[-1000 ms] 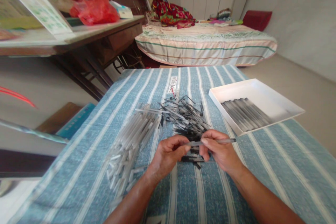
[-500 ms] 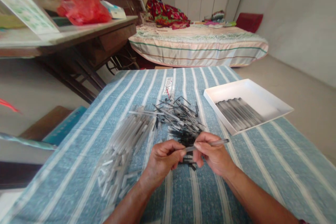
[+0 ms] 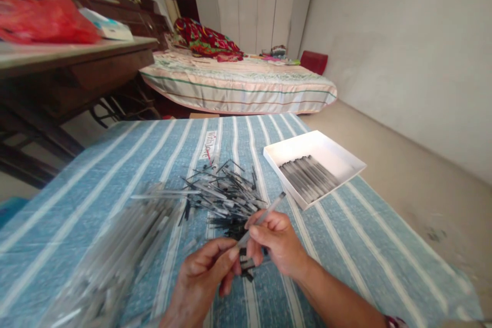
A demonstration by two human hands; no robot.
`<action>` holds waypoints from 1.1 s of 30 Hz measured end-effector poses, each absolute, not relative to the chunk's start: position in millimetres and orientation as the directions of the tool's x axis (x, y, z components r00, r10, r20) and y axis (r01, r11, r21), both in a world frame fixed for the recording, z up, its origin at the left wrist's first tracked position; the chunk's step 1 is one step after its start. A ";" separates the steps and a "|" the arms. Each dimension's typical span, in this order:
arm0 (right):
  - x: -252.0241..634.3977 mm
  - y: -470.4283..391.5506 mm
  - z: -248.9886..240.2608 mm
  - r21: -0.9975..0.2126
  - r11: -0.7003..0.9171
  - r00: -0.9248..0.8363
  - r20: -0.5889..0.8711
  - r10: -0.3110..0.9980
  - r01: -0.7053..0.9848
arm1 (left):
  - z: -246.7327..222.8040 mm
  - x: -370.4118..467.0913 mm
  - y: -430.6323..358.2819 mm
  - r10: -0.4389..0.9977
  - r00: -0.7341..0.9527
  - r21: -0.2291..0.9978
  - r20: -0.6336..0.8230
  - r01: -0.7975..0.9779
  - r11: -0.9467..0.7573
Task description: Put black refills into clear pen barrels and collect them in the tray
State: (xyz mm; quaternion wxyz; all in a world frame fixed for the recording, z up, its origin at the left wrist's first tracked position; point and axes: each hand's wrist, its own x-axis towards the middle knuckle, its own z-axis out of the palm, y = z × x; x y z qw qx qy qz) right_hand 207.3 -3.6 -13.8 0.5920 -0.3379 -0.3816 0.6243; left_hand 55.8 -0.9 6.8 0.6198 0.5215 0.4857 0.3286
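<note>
Both hands pinch one translucent grey pen [image 3: 265,218] with a dark end that tilts up to the right. My left hand [image 3: 209,271] is closed on its lower end, between thumb and fingers. Higher on the barrel, my right hand [image 3: 274,241] grips it with thumb and fingertips. Just behind the hands lies a loose heap of black and clear pen parts [image 3: 226,189]. To the left, a pile of clear pen barrels [image 3: 130,236] is spread on the cloth. Small black pieces [image 3: 246,266] lie partly hidden under the hands.
A white open box [image 3: 330,154] at the right holds a row of dark-ended pens [image 3: 309,177]. The blue striped tablecloth [image 3: 323,277] covers the table. Beyond stand a bed [image 3: 246,82] and, at the left, a desk [image 3: 96,54] with a red plastic bag [image 3: 46,20].
The view has turned to the right, so everything sits further left. The pen has swung from nearly level to a steep slant, its dark end raised. Both hands still hold it.
</note>
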 end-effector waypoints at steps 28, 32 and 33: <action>402.5 66.3 17.3 -0.194 -0.269 0.233 -0.190 0.954 0.943 | -7.7 -22.8 58.7 0.992 -0.055 0.661 0.117 0.749 -0.036; 400.0 54.4 12.6 -0.185 -0.251 0.251 -0.024 0.968 0.950 | -10.5 -22.5 58.8 0.985 -0.081 0.609 0.155 0.793 -0.030; 393.4 49.0 12.4 -0.232 -0.240 0.263 0.074 0.962 0.943 | -11.3 -21.6 59.2 0.983 -0.089 0.572 0.163 0.820 -0.020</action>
